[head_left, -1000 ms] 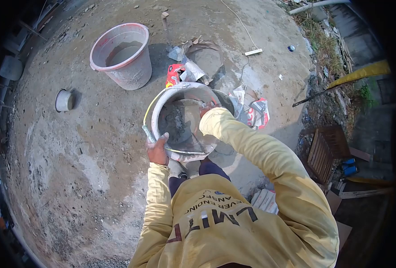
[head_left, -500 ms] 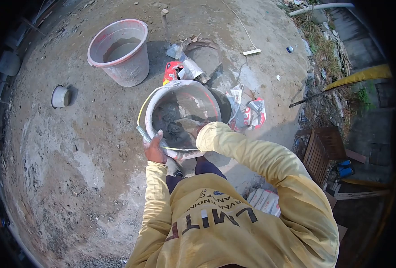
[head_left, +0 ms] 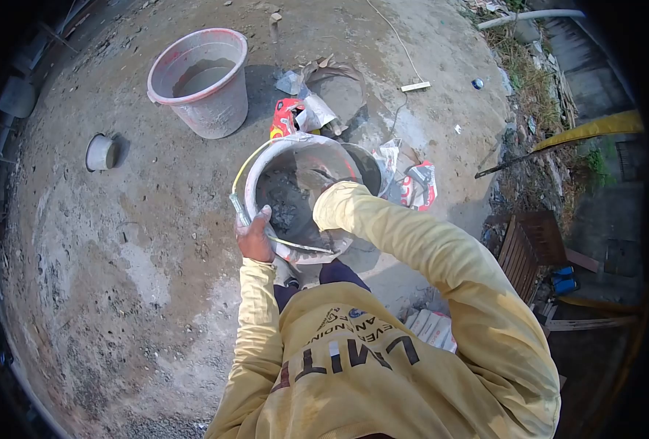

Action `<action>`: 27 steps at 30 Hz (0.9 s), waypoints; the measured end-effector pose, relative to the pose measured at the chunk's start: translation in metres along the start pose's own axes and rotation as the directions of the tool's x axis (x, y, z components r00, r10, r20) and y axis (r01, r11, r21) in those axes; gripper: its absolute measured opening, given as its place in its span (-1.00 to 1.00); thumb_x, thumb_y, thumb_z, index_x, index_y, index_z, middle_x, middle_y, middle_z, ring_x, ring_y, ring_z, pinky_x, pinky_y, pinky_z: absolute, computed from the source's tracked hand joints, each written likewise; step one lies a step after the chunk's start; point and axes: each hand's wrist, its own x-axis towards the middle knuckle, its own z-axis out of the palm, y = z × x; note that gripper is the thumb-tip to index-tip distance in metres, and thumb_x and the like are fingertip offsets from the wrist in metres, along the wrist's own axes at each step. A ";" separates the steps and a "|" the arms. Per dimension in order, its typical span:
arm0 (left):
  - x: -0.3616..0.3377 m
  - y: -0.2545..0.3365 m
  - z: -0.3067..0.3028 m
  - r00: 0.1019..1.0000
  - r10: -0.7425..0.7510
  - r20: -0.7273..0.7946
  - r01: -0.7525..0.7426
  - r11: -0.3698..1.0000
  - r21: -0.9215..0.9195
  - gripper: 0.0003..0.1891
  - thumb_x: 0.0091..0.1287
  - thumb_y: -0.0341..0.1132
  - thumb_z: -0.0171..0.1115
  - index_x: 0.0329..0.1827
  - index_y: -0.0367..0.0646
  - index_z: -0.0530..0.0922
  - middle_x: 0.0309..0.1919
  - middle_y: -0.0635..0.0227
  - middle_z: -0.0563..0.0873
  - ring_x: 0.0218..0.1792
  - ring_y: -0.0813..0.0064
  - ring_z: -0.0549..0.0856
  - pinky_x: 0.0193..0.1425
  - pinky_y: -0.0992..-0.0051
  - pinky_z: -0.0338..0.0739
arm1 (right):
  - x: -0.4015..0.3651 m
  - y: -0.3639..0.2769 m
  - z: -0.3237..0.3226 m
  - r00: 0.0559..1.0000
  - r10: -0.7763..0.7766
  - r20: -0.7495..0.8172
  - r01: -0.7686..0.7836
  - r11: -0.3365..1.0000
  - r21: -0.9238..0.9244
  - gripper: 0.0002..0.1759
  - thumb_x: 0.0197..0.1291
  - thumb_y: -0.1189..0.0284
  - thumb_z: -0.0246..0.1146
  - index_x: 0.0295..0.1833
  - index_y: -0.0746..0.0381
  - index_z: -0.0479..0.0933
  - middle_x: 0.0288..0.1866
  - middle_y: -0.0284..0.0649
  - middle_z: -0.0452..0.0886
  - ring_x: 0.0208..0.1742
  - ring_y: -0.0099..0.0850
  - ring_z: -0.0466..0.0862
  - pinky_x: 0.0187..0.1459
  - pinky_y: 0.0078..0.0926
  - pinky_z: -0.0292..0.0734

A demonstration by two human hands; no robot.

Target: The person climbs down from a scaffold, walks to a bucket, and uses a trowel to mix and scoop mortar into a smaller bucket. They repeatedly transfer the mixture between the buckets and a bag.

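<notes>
A round bucket [head_left: 257, 172] with grey wet mix [head_left: 284, 201] in it stands just in front of my body. My left hand [head_left: 255, 235] is closed on the bucket's near left rim, beside the yellow wire handle [head_left: 245, 167] and its grip. Over the bucket's right side reaches my right arm, its yellow sleeve [head_left: 346, 208] inside the rim. My right hand is hidden behind the cuff, and what it holds cannot be made out. Part of a flat tool [head_left: 312, 178] shows near the cuff, above the mix.
Beyond to the left stands a large tub [head_left: 214, 110] holding grey liquid. A small pail [head_left: 102, 152] lies farther left. Torn bags [head_left: 419, 184] and a dark bucket [head_left: 365, 164] sit right of the mix bucket. A wooden slatted piece [head_left: 518, 252] is at the right.
My right forearm has moved left and slightly up over the bucket, and the cuff now covers my hand. The bucket looks slightly tilted compared with before. My left hand keeps its hold.
</notes>
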 end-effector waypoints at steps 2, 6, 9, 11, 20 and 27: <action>0.008 -0.015 -0.015 1.000 -0.022 -0.018 0.022 0.999 -0.048 -0.65 0.20 -0.42 0.31 0.04 -0.34 0.53 -0.13 0.33 0.63 -0.13 0.52 0.57 0.03 0.52 0.44 | -0.005 0.005 -0.013 0.990 -0.111 0.091 0.112 0.994 -0.003 -0.68 0.10 0.20 0.22 -0.11 0.10 0.70 -0.12 -0.13 0.72 -0.08 -0.17 0.71 -0.07 -0.16 0.57; 0.003 -0.008 -0.019 0.999 -0.024 0.022 0.027 0.987 -0.159 -0.64 0.20 -0.41 0.32 0.05 -0.33 0.52 -0.14 0.33 0.63 -0.13 0.53 0.57 0.01 0.51 0.45 | -0.008 0.010 -0.022 0.970 -0.187 0.154 0.190 0.982 -0.006 -0.67 0.11 0.18 0.20 -0.13 0.11 0.71 -0.13 -0.14 0.72 -0.07 -0.17 0.71 -0.07 -0.17 0.57; 0.008 -0.019 -0.036 0.988 -0.154 0.012 0.154 0.973 -0.170 -0.63 0.21 -0.41 0.32 0.07 -0.32 0.51 -0.11 0.32 0.63 -0.12 0.50 0.59 0.02 0.48 0.47 | -0.010 0.007 -0.020 0.961 -0.221 0.164 0.226 0.974 -0.013 -0.66 0.12 0.16 0.20 -0.14 0.12 0.71 -0.13 -0.14 0.72 -0.07 -0.17 0.70 -0.07 -0.18 0.57; 0.008 -0.011 -0.032 0.995 -0.085 0.045 0.095 0.953 -0.286 -0.58 0.26 -0.38 0.24 0.16 -0.36 0.44 0.01 0.20 0.63 -0.01 0.32 0.63 0.13 0.32 0.50 | -0.011 0.002 -0.022 0.962 -0.230 0.147 0.236 0.971 -0.023 -0.65 0.12 0.14 0.19 -0.15 0.12 0.71 -0.14 -0.15 0.72 -0.07 -0.17 0.70 -0.07 -0.18 0.57; 0.006 -0.011 -0.029 0.981 -0.189 0.032 0.186 0.900 -0.394 -0.62 0.21 -0.40 0.32 0.07 -0.34 0.51 -0.09 0.26 0.65 -0.10 0.39 0.64 0.05 0.34 0.53 | -0.059 -0.015 -0.068 0.999 -0.042 0.020 0.041 0.999 0.025 -0.59 0.17 0.09 0.17 -0.04 0.11 0.68 -0.02 -0.12 0.69 0.05 -0.14 0.66 0.01 -0.13 0.55; 0.002 -0.012 -0.025 0.963 -0.260 0.073 0.270 0.920 -0.283 -0.63 0.23 -0.43 0.24 0.10 -0.32 0.47 -0.10 0.23 0.66 -0.08 0.32 0.66 0.10 0.30 0.54 | -0.028 -0.009 -0.012 0.981 -0.087 -0.174 0.106 0.989 0.100 -0.66 0.00 0.24 0.25 -0.17 0.23 0.69 -0.15 -0.06 0.71 -0.14 -0.10 0.71 -0.12 -0.11 0.56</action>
